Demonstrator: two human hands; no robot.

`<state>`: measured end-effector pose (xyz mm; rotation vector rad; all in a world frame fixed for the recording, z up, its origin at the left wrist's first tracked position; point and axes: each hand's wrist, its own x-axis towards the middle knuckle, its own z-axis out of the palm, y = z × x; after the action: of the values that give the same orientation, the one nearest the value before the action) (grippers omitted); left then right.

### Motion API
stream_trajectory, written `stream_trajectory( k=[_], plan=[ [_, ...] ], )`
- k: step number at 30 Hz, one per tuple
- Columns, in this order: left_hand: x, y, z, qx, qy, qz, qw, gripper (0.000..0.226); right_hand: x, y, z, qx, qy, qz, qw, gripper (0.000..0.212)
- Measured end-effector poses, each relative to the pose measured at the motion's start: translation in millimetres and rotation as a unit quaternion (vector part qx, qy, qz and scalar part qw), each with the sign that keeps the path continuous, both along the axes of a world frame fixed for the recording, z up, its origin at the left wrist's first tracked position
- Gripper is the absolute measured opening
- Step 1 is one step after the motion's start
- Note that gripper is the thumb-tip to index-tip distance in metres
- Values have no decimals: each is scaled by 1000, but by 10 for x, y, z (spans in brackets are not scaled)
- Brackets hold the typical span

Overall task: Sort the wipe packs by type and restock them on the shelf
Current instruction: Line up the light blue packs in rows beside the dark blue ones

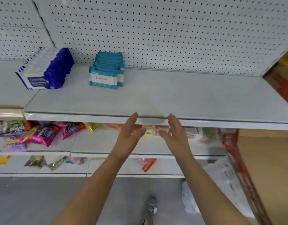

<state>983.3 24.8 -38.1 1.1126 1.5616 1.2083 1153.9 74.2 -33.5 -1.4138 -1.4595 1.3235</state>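
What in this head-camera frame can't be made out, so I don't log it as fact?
- Print on the dark blue wipe packs and teal wipe packs: too small and blurred to read.
- Pack counts: rear packs hidden behind front ones.
- Packs between the left hand and right hand: motion-blurred, partly covered by the fingers and the shelf edge; type and grip unclear.

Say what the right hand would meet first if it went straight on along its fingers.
Probably the front lip of the top shelf: the right hand's fingertips sit just at that edge. Depth is unclear, so it might pass above onto bare shelf.
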Motion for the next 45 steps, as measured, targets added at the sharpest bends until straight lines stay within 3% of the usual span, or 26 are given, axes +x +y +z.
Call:
stream_trajectory(
  k=[3, 12, 17, 27, 33, 39, 45],
  plan=[
    [452, -171, -70, -25, -12, -48, 998, 72, 485, -324, -50, -8, -11, -50, 999, 69],
    [2231, -405, -237, -53, -83, -164, 982, 68, 2263, -1109, -92, 1, -30, -172, 985, 65],
    [3494, -545, -283, -39, -75, -245, 966, 53, 3480, -1493, -152, -33, 0, -258, 966, 69],
    [5976, -998, -391, -100, -56, -275, 954, 67, 5964, -2048, -325, -43, 10, -287, 957, 70],
    [6818, -601, -592, -120, -26, -284, 951, 61, 6892, -1745, -512, -37, 18, -321, 946, 59],
    [7521, 176, -1001, -137, -19, -227, 964, 47, 7675, -1087, -805, -77, -22, -314, 946, 62],
    [8115, 854, -1141, -143, 15, -188, 972, 59, 8434, -215, -841, -91, -63, -309, 944, 58]
  ],
)
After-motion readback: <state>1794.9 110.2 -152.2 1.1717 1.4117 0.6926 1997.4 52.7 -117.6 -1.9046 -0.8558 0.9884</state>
